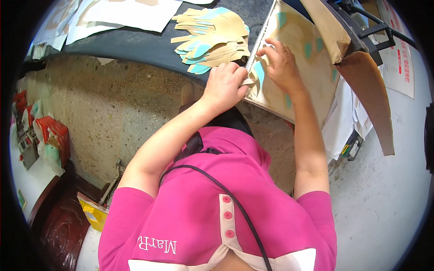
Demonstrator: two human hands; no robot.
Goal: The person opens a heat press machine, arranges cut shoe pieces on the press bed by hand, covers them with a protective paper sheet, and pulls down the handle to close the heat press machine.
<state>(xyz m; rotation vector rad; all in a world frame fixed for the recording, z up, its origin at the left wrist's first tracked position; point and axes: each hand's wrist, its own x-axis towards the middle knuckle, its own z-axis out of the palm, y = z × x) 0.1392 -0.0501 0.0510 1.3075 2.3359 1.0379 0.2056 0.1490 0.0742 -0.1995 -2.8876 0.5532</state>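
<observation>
My left hand (226, 86) is closed at the near left corner of a board, its fingers pinching the edge of a thin tan piece with a light-blue patch (259, 73). The board (312, 86) has a pale edge strip and a tan, stained face with scattered blue patches. Over the board, my right hand (282, 65) is held with curved, parted fingers, nothing visible between them, beside that blue patch. Left of the board lies a fanned pile of tan and blue cut pieces (226, 34) on the dark table. What lies under my left fingers is hidden.
White sheets (122, 13) cover the table's far left. A bent brown cardboard flap (368, 92) and a black metal arm (377, 30) stand right of the board. Papers (343, 122) hang below it. Red crates (52, 135) sit on the floor at left.
</observation>
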